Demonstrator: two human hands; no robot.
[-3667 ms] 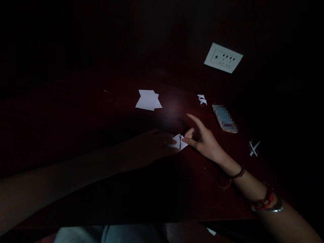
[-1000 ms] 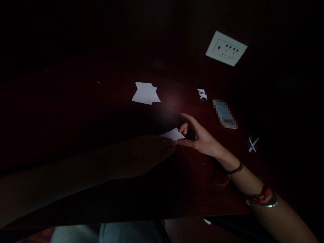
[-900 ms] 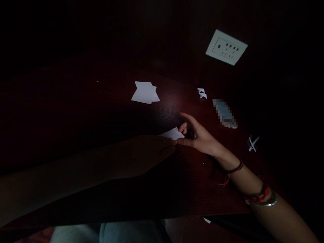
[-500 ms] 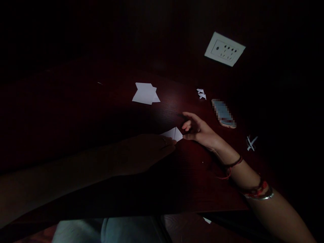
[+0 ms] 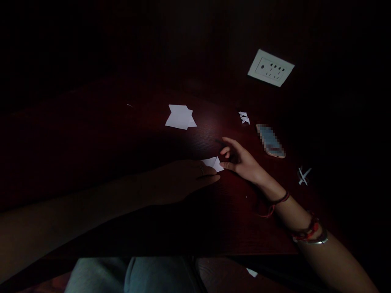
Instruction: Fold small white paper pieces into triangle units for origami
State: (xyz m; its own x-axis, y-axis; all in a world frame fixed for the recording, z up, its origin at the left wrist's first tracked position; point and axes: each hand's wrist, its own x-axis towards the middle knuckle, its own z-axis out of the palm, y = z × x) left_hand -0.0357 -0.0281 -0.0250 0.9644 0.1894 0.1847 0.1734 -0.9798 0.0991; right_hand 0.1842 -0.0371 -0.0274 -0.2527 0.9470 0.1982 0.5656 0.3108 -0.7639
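Observation:
A small folded piece of white paper point(image 5: 217, 163) lies on the dark red table, with a crease near its pointed right end. My left hand point(image 5: 183, 179), a ring on one finger, rests flat over the paper's left part and hides it. From the right, my right hand point(image 5: 244, 162) reaches in with its thumb tip on the paper's right end. Its other fingers are curved and raised, apart from the thumb. Deep shadow covers most of my left hand.
Overlapping white paper sheets point(image 5: 180, 117) lie farther back. Small folded paper pieces point(image 5: 244, 118), a phone point(image 5: 271, 141) and thin paper strips point(image 5: 303, 176) lie to the right. A power socket point(image 5: 271, 68) is on the back wall. A white scrap point(image 5: 252, 272) shows below the table edge.
The view has shifted slightly. My right thumb now overlaps the paper's right end more, and its fingers remain curved. My left hand still lies flat on the paper.

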